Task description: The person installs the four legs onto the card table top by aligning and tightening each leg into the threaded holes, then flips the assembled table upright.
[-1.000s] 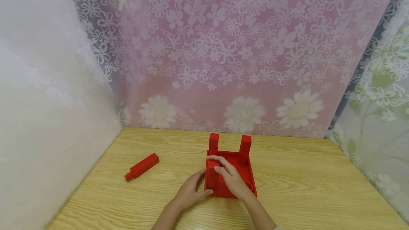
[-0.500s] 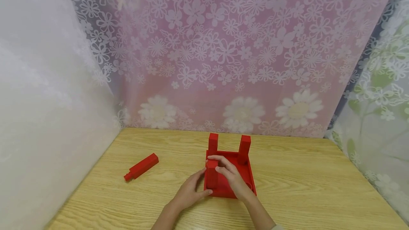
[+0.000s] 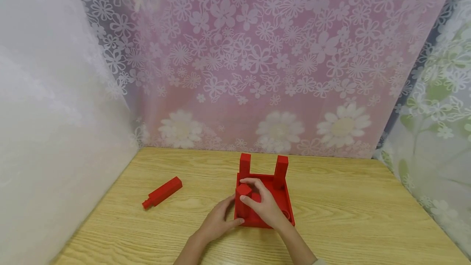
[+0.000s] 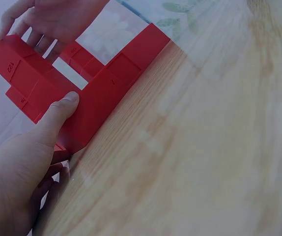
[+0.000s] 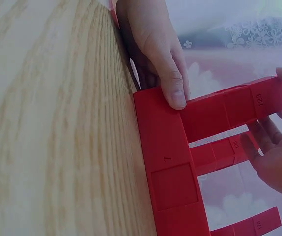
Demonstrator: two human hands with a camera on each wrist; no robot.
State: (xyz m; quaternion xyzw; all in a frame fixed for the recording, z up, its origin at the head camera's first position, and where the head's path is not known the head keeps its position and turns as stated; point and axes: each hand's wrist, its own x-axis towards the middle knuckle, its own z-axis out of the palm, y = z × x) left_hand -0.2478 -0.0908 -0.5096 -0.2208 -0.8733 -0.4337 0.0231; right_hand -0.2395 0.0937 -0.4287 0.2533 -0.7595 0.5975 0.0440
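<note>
A shallow red square base point(image 3: 257, 224), like an upturned toy tabletop with a raised rim, lies on the wooden table. My left hand point(image 3: 217, 222) grips its near left corner; the left wrist view shows the thumb on the front wall. In that corner stands a square red leg point(image 3: 241, 205). My right hand point(image 3: 268, 207) pinches this leg near its top, thumb on the near side and fingers behind; the right wrist view shows the leg point(image 5: 234, 109) upright from the base. Its lower joint is hidden inside the rim.
Two more red legs, far left point(image 3: 245, 165) and far right point(image 3: 281, 171), stand on the base. A round socket point(image 3: 286, 214) shows at its near right corner. One loose leg point(image 3: 164, 192) with a notched peg end lies on the table to the left. A flowered curtain point(image 3: 257, 72) hangs behind.
The near left leg has turned about its own axis, so a corner of its top now faces me. My right thumb has moved round with it. My left hand and the base stay put.
</note>
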